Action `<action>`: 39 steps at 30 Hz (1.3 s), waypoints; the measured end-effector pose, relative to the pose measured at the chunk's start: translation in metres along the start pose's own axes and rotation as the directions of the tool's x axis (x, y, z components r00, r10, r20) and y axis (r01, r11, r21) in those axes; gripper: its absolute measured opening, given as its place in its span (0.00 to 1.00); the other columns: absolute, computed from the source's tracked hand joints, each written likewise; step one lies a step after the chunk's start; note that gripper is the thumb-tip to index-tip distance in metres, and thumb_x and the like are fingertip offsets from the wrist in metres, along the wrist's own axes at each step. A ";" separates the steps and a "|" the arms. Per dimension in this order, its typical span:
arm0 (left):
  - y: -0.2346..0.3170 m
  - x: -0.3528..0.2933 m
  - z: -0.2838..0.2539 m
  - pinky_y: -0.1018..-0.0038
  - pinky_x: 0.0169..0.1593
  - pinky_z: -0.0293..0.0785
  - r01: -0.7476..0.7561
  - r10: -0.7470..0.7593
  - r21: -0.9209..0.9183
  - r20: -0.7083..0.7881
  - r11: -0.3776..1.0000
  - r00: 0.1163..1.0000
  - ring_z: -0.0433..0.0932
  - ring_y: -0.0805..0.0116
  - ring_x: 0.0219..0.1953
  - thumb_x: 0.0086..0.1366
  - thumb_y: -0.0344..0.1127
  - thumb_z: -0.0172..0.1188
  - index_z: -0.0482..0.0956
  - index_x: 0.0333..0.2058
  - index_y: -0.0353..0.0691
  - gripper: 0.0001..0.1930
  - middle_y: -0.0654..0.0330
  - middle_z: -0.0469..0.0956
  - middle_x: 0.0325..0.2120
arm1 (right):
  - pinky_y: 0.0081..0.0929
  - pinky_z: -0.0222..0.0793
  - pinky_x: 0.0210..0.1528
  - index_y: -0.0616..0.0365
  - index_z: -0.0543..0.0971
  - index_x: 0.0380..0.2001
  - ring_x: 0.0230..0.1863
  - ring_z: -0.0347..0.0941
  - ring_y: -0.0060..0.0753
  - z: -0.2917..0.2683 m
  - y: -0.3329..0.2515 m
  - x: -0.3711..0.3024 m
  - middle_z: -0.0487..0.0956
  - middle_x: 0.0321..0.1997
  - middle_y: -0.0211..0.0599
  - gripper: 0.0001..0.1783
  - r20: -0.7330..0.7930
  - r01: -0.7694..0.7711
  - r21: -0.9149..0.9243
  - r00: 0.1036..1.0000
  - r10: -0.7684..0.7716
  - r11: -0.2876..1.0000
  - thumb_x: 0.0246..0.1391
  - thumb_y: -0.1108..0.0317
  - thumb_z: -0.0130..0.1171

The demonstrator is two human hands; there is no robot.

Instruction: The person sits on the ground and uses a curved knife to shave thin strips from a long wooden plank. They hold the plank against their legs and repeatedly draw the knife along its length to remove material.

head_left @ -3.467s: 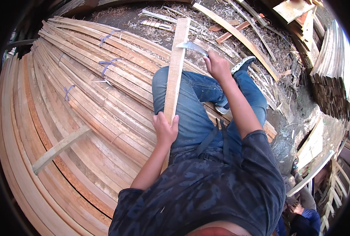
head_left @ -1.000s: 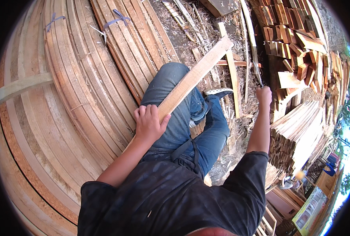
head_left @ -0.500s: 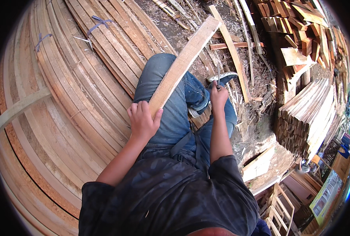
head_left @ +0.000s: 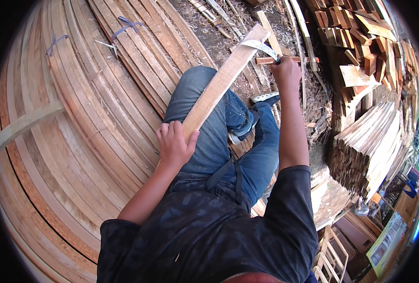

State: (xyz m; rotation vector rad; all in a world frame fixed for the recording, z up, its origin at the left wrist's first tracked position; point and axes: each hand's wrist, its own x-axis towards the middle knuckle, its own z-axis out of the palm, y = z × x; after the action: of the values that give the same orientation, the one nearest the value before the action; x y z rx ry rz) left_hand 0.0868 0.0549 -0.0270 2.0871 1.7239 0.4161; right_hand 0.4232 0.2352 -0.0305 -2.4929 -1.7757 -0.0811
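Since half a second ago the right hand (head_left: 286, 71) has risen from beside the knee to the far end of the wooden plank (head_left: 223, 81), and the curved blade (head_left: 259, 45) it carries now lies across that end. The right hand is closed around the tool's handle, its metal blade arching leftward over the plank's top corner and touching the wood. The left hand (head_left: 173, 144) is wrapped around the plank's near end, fingers over the top face, thumb on the right edge.

The plank rests along the person's left thigh, in blue jeans (head_left: 209, 141). Its long axis runs diagonally, from the left hand at lower left up to the blade at upper right, the far end pointing away from the person toward the littered ground.

No container shows here. To the left lies a broad stack of long curved slats (head_left: 77, 141), some tied with blue strips (head_left: 124, 26). To the right stand piles of short cut boards (head_left: 369, 146).
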 end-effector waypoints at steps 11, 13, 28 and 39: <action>-0.005 -0.004 0.002 0.56 0.48 0.59 -0.003 0.003 -0.009 0.006 1.000 1.000 0.66 0.52 0.38 0.64 0.55 0.57 0.68 0.31 0.37 0.23 0.53 0.69 0.30 | 0.46 0.75 0.31 0.59 0.83 0.24 0.27 0.81 0.52 -0.007 -0.006 -0.019 0.81 0.23 0.50 0.19 0.044 0.124 -0.024 0.991 -0.123 0.992 0.60 0.56 0.55; 0.000 0.002 0.002 0.56 0.48 0.59 -0.003 0.003 -0.012 0.009 1.000 1.000 0.66 0.52 0.38 0.64 0.55 0.57 0.68 0.32 0.37 0.23 0.53 0.69 0.30 | 0.48 0.75 0.33 0.60 0.83 0.26 0.30 0.81 0.54 -0.006 0.014 0.007 0.82 0.25 0.51 0.19 0.035 0.057 -0.024 0.998 -0.056 0.998 0.60 0.56 0.54; 0.000 -0.003 0.004 0.54 0.49 0.59 0.012 -0.012 -0.017 0.020 1.000 1.000 0.67 0.51 0.39 0.65 0.55 0.56 0.69 0.33 0.36 0.23 0.51 0.71 0.31 | 0.44 0.74 0.25 0.56 0.81 0.19 0.21 0.79 0.50 -0.011 -0.018 -0.050 0.79 0.18 0.48 0.17 -0.036 0.316 0.095 0.949 -0.314 0.944 0.58 0.59 0.57; 0.000 0.000 0.000 0.54 0.50 0.59 0.008 -0.008 0.004 0.005 1.000 1.000 0.66 0.51 0.39 0.65 0.54 0.56 0.69 0.32 0.36 0.22 0.51 0.70 0.30 | 0.45 0.75 0.29 0.58 0.83 0.23 0.24 0.80 0.51 -0.008 -0.004 -0.013 0.81 0.22 0.50 0.18 0.042 0.154 0.053 0.987 -0.157 0.987 0.60 0.58 0.55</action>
State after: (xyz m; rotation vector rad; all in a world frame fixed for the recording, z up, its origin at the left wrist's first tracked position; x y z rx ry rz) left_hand 0.0867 0.0552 -0.0271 2.0815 1.7310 0.4054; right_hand 0.4153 0.2239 -0.0231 -2.3376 -1.9634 0.0114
